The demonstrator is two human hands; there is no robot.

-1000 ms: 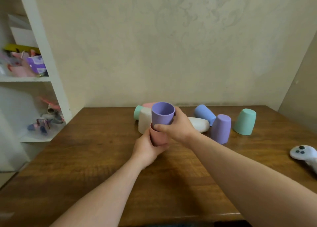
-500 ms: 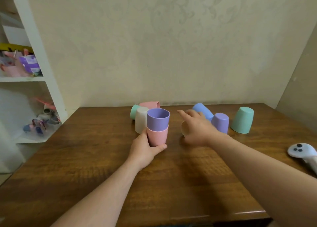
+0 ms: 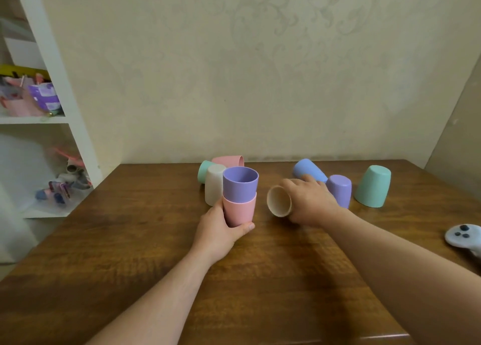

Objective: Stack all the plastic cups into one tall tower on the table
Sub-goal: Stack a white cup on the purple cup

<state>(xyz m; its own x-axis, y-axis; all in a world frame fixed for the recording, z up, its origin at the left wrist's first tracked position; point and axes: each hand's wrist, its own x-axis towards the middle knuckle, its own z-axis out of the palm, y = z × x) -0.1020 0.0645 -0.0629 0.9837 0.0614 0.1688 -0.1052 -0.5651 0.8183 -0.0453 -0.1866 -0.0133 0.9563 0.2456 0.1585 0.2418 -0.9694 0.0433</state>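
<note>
Altogether nine cups [image 3: 373, 186]: two stacked [image 3: 240, 195], seven apparently loose.

On the bench [image 3: 130, 253], a two-cup stack [image 3: 239, 196] is held upright at centre by the left hand [image 3: 218, 230]. Three cups [image 3: 214, 179] are grouped just behind and left of it. To its right, a tipped cup [image 3: 279, 201] is gripped by the right hand [image 3: 311, 201]. Three further cups [image 3: 339, 189] are placed behind and right of that hand. A controller [image 3: 464, 236] lies at the bench's right edge. A shelf unit [image 3: 62, 84] stands left of the bench.

Controller [image 3: 464, 236] cut off at right edge; shelf clutter [image 3: 62, 186] too blurry to ID.
</note>
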